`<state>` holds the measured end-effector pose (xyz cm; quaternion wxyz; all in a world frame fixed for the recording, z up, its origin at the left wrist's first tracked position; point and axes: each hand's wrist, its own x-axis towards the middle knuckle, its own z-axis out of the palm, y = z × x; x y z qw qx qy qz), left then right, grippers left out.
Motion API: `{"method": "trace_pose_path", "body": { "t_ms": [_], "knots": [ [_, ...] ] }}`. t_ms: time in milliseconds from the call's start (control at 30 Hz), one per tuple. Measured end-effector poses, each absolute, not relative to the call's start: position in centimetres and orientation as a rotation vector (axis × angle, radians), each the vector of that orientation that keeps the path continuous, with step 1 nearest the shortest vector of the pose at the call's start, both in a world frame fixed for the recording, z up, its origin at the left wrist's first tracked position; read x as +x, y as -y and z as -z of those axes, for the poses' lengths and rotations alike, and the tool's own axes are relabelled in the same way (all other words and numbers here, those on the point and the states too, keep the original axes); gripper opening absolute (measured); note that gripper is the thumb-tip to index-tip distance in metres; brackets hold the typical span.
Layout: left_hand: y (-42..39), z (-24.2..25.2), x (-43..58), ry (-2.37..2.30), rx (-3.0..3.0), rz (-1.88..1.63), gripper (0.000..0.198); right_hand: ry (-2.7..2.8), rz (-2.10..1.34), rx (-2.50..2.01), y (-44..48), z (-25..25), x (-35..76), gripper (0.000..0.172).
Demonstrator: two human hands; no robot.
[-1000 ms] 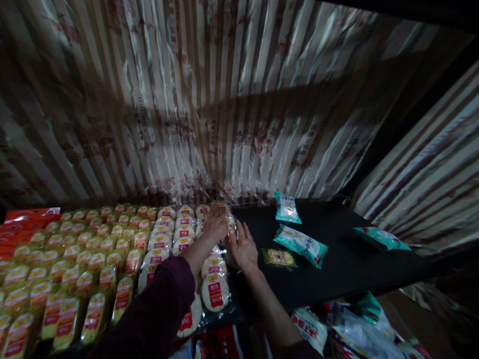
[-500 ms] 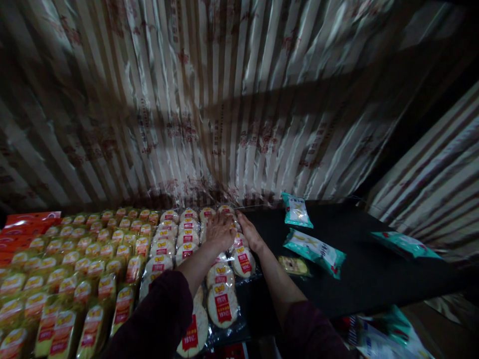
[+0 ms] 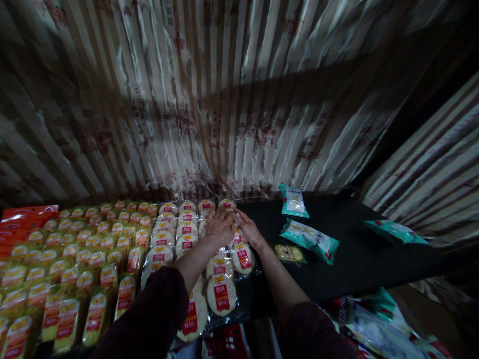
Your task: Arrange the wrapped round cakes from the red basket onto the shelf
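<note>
My left hand [image 3: 220, 230] lies over the far part of the rightmost row of round wrapped rice crackers, fingers stretched forward and touching the clear wrappers. My right hand [image 3: 248, 230] rests along the right side of that row, its fingers extended and angled toward my left hand. Between and below the hands, a round rice cracker pack [image 3: 243, 258] with a red label shows at the near end of the row. Another rice cracker pack [image 3: 221, 294] lies closer to me in the neighbouring row. The packs overlap like shingles. Some are hidden under my hands and left forearm.
Many small yellowish wrapped cakes [image 3: 96, 316] stand in rows at the left, with orange packets [image 3: 28, 222] beyond. Several teal snack bags [image 3: 310, 238] and one yellow wrapped piece [image 3: 288, 253] lie on the black tabletop [image 3: 359, 259]. A striped plastic curtain [image 3: 232, 124] hangs behind.
The view has shifted slightly, so the tabletop sits a little higher in the picture. Both hands remain at the same row of rice crackers, with barely any movement.
</note>
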<state>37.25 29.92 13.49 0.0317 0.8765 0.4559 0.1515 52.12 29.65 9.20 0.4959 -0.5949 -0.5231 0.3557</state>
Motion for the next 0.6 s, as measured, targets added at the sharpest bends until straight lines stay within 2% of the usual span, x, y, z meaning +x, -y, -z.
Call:
{"method": "trace_pose_path", "body": {
  "t_ms": [200,600],
  "knots": [
    [-29.4,-13.9,36.7,-1.429,2.657,-0.43,0.05,1.223,-0.878,-1.509,-30.0,-9.6,52.1,0.052],
    [-27.3,-14.7,33.4,-1.444,2.677,-0.389,0.054,0.985,-1.126,-1.445,-32.6,-11.4,51.3,0.055]
  ]
}}
